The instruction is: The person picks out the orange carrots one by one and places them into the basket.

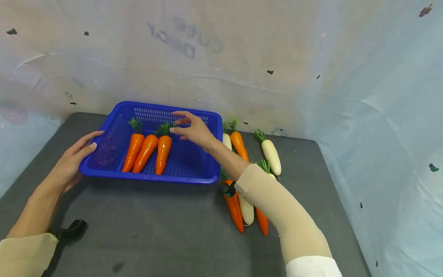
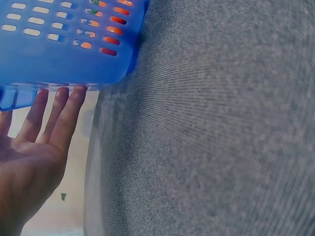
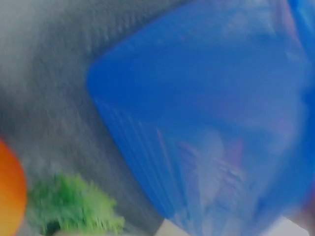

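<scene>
A blue plastic basket point(image 1: 187, 179) with slotted walls stands toward the back of the table. At its left end the left hand point(image 1: 70, 161) grips the rim, thumb on top and fingers beneath; the left wrist view shows the fingertips point(image 2: 78, 92) against the rim's underside. Three orange carrots with green tops lie side by side inside: a left one point(image 1: 133, 152), a middle one point(image 1: 145, 153) and a right one point(image 1: 164, 154). Over the basket, the right hand point(image 1: 194, 130) has thumb and fingers spread apart, its thumb tip beside the right carrot's leaves. Blur covers most of the right wrist view.
Right of the basket lie more carrots point(image 1: 234, 209) and white radishes point(image 1: 271, 156), partly hidden under the right forearm. A pale plastic sheet point(image 1: 294, 96) rises behind the dark grey table point(image 1: 155, 231). A black strap point(image 1: 70, 229) is at the left wrist.
</scene>
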Action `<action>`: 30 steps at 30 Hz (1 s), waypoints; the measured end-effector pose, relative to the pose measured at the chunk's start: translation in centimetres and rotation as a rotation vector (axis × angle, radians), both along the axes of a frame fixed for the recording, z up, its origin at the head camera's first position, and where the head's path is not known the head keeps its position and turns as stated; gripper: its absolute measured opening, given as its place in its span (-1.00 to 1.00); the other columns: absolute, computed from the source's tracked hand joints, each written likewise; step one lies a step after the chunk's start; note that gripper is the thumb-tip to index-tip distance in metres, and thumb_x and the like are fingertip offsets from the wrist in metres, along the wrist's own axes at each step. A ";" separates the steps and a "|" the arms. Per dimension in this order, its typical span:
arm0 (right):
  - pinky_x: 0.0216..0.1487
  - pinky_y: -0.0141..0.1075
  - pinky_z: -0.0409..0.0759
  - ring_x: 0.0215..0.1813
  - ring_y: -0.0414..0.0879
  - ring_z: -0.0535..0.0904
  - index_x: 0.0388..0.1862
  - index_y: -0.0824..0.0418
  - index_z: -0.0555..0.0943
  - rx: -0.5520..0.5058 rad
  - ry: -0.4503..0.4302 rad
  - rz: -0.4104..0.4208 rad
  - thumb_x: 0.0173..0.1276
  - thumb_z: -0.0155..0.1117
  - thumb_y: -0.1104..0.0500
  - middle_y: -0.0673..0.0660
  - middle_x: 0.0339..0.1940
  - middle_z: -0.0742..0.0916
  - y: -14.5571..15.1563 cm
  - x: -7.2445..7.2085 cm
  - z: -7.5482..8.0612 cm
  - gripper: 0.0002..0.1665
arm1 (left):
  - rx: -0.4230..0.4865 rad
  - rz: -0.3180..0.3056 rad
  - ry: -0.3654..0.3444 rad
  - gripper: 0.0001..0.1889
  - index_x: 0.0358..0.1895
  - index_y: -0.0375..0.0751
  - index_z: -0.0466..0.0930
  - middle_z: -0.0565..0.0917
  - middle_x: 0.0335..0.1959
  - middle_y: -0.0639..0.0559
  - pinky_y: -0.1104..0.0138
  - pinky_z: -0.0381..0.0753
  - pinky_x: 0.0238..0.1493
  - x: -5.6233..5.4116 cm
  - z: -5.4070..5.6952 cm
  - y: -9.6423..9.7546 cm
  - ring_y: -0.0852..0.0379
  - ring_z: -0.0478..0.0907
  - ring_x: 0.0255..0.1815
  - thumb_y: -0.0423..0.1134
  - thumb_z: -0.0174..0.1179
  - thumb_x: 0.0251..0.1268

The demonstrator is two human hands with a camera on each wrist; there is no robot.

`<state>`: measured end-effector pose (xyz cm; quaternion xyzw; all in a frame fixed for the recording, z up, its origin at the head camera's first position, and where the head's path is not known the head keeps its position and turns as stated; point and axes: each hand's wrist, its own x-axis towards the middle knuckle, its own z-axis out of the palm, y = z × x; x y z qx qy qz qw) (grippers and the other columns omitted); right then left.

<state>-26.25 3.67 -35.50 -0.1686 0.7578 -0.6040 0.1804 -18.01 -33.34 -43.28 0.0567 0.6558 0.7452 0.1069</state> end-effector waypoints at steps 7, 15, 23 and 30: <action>0.11 -0.03 0.61 0.12 0.05 0.61 0.46 0.05 0.39 -0.081 0.066 -0.005 0.40 0.34 0.19 0.28 0.30 0.53 3.3 -0.7 2.0 -0.33 | 0.009 -0.001 -0.008 -0.49 0.56 0.08 0.10 0.47 0.16 0.08 0.19 0.73 -0.31 0.0 0.0 -0.1 0.09 0.70 -0.15 -0.21 -0.14 0.64; 0.16 0.00 0.57 0.14 0.00 0.59 0.44 -0.02 0.40 -0.028 0.076 0.000 0.41 0.33 0.17 0.18 0.29 0.54 6.9 -1.0 2.3 -0.35 | -0.024 0.003 -0.016 -0.49 0.56 0.11 0.09 0.44 0.16 0.08 0.20 0.73 -0.30 0.3 -0.2 -0.2 0.11 0.69 -0.15 -0.18 -0.15 0.64; 0.15 -0.03 0.57 0.20 0.20 0.54 0.41 0.06 0.41 -0.050 0.073 -0.066 0.44 0.28 0.23 0.30 0.31 0.50 11.1 -0.5 2.1 -0.41 | -0.031 -0.005 -0.005 -0.48 0.56 0.12 0.09 0.43 0.16 0.07 0.19 0.73 -0.30 0.2 -0.2 -0.2 0.12 0.69 -0.15 -0.17 -0.14 0.64; 0.17 0.03 0.55 0.16 0.14 0.56 0.44 0.10 0.40 -0.025 0.080 -0.105 0.45 0.27 0.22 0.32 0.30 0.49 14.5 0.2 1.3 -0.40 | -0.005 -0.007 -0.002 -0.49 0.56 0.08 0.09 0.46 0.15 0.07 0.19 0.73 -0.32 0.1 0.2 0.0 0.10 0.70 -0.16 -0.20 -0.15 0.64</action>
